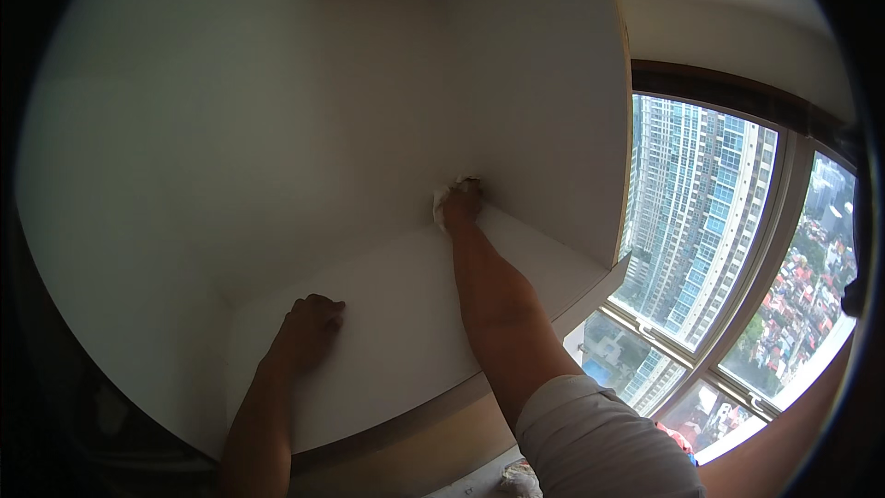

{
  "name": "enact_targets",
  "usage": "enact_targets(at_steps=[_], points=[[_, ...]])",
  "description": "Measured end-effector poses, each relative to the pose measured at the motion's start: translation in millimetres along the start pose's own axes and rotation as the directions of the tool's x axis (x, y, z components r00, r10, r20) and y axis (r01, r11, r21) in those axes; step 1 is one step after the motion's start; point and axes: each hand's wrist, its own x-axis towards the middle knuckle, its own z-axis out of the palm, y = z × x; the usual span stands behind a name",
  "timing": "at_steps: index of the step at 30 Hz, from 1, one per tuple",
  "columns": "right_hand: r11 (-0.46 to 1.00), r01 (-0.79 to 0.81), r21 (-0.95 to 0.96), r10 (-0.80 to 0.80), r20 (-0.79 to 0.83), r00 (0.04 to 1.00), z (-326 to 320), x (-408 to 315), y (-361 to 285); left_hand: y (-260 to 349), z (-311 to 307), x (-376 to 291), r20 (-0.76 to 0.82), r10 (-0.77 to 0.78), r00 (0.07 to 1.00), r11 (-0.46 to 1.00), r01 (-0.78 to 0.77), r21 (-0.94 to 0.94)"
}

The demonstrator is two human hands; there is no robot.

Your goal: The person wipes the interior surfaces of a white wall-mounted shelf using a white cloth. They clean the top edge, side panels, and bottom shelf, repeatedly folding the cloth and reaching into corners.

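Note:
My right hand (463,203) reaches deep into a white cabinet compartment and grips a crumpled white cloth or paper wipe (440,209), pressed into the far right corner where the back, side panel and bottom board meet. Part of the wipe is hidden behind my fingers. My left hand (314,324) rests, fingers curled, on or just over the white bottom board (387,360), near its left part, with nothing seen in it. The cabinet's right side panel (553,117) rises beside my right arm.
The side panel's front edge (624,117) stands right of my arm, beside a framed window (691,221) overlooking tall buildings. Below the bottom board's front edge, a crumpled whitish item (520,478) lies on a pale surface.

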Motion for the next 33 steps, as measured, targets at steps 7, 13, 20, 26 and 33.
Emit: enact_targets(at_steps=[7, 13, 20, 26, 33], points=[[0.998, 0.001, -0.068, -0.006, -0.062, 0.998, 23.8, 2.0, 10.3, -5.0, 14.2, 16.2, 0.016, 0.003, 1.000, 0.999, -0.004, 0.036], [0.900, 0.408, -0.152, -0.383, 0.168, 0.908, -45.2, -78.9, -56.7, -0.3, 18.5, 25.6, 0.063, -0.026, 0.998, 0.997, 0.022, 0.073], [0.697, 0.715, 0.051, -0.716, -0.008, 0.698, -83.4, -152.9, 11.5, -11.6, 20.9, 16.8, 0.074, -0.002, 0.997, 0.999, -0.001, 0.035], [0.686, 0.610, -0.397, -0.586, 0.197, 0.786, -132.7, -145.0, 172.7, -5.6, 12.4, 13.6, 0.091, -0.009, 0.996, 0.999, 0.006, 0.039], [0.475, 0.411, -0.778, -0.743, -0.105, 0.661, -275.0, -125.4, 190.4, 3.0, -1.4, 6.6, 0.044, -0.046, 0.998, 0.996, 0.049, -0.073]])
